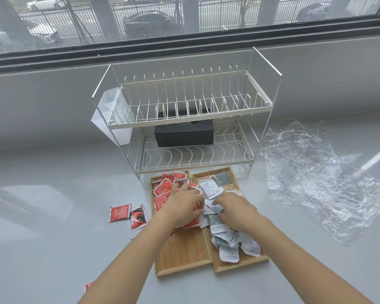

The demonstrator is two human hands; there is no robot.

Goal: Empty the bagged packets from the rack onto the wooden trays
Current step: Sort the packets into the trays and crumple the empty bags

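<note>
Spanning a glossy grey counter (53, 194) below a street-facing window (184, 16), two wooden trays (180, 255) hold red packets (162, 189) and white-grey packets (228, 253). Left hand (182, 205) and right hand (235, 210) rest curled among them; grasp indeterminate. White wire rack (184, 119) stands behind, crumpled clear bag (316, 178) alongside.

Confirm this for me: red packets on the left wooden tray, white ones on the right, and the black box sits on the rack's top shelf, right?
Not quite. The head view shows the black box on the rack's bottom shelf. The red packets do lie on the left wooden tray, the white packets on the right wooden tray.
</note>
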